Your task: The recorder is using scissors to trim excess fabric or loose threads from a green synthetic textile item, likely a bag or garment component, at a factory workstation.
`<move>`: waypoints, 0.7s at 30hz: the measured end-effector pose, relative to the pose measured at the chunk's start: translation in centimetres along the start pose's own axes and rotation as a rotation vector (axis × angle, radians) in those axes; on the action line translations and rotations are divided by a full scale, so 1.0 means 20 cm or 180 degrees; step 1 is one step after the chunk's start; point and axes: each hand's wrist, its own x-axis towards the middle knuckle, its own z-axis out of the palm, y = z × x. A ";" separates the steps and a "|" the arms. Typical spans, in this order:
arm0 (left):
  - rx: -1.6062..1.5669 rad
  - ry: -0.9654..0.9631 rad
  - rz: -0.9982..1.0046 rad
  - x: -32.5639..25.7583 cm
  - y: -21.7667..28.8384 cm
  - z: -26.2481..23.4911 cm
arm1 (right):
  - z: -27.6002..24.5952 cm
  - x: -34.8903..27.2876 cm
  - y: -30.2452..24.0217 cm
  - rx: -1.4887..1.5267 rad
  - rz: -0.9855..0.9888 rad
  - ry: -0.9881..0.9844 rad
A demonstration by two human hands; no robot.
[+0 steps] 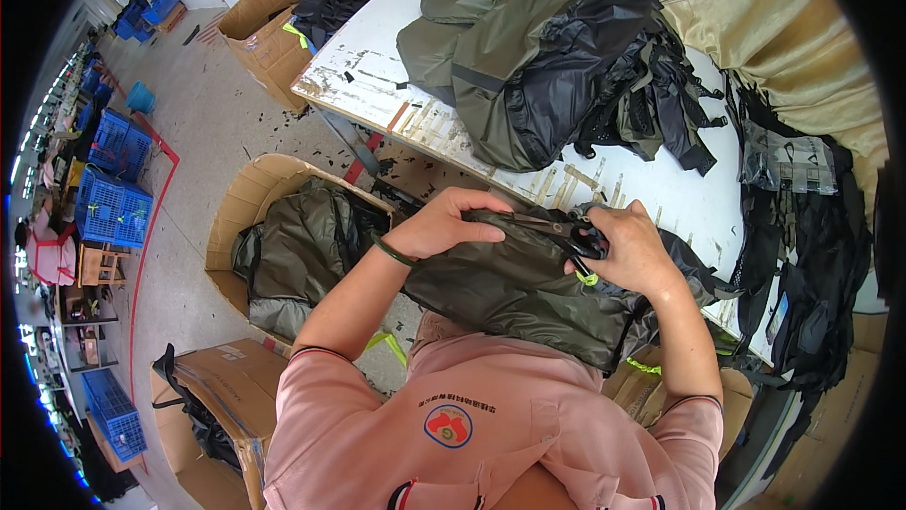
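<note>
A dark olive bag of thin shiny fabric lies across my lap, below the table's near edge. My left hand, a dark bangle on its wrist, pinches the bag's upper edge between thumb and fingers. In my right hand is a pair of scissors with black handles, the fingers wrapped around the loops. Its blades point left, along the fabric toward my left fingertips. I cannot tell whether they touch a thread. A yellow-green tab hangs just under the scissor handles.
A white worn table carries a pile of olive and black bags. Black straps hang at its right. Open cardboard boxes with bags stand at the left. Blue crates line the far left, and dark scraps litter the floor.
</note>
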 end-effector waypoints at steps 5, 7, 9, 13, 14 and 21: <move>-0.0011 -0.0039 -0.0029 0.00 0.00 0.00 | 0.01 -0.01 0.02 -0.0013 0.0109 -0.0146; 0.0119 -0.0164 0.0150 0.00 -0.02 0.00 | 0.01 -0.02 0.03 -0.0026 0.0169 -0.0253; 0.0118 -0.0169 0.0128 -0.01 -0.02 0.01 | 0.02 -0.03 0.03 -0.0011 0.0184 -0.0233; 0.0104 -0.0161 0.0163 -0.01 -0.04 0.02 | 0.00 -0.04 0.01 0.0073 0.0168 -0.0083; 0.0099 -0.0163 0.0161 0.00 -0.03 0.02 | 0.00 -0.04 0.02 -0.0005 0.0093 -0.0107; 0.0183 -0.0164 0.0078 0.02 0.01 -0.01 | 0.01 0.02 0.05 -0.0020 0.0285 -0.0138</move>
